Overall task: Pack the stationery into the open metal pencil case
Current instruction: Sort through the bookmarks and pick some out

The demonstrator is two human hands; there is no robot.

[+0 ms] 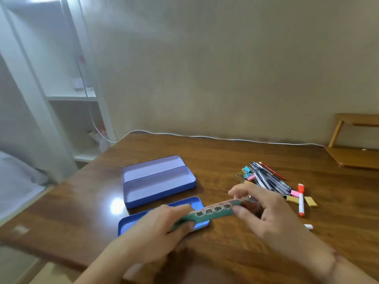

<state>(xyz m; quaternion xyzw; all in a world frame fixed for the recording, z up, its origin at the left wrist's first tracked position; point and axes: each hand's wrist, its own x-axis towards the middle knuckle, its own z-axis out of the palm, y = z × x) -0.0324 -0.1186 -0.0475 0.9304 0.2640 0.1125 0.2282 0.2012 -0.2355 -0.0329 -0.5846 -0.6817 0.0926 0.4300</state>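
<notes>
The open blue metal pencil case (158,181) lies on the wooden desk, lid hinged back, pale inside. A separate shallow blue tray (131,221) sits in front of it, partly behind my hands. Above that tray I hold a long flat green strip with printed characters (213,211). My left hand (162,224) grips its near end, and my right hand (264,208) pinches its far end. To the right lies a pile of pens and pencils (268,178), binder clips (245,172), small erasers (310,201) and a red-and-white marker (301,198).
A white cable (205,136) runs along the desk's far edge by the wall. A small wooden stand (352,148) sits at the back right. A white cap (308,226) lies near my right wrist. White shelves (71,98) stand to the left of the desk.
</notes>
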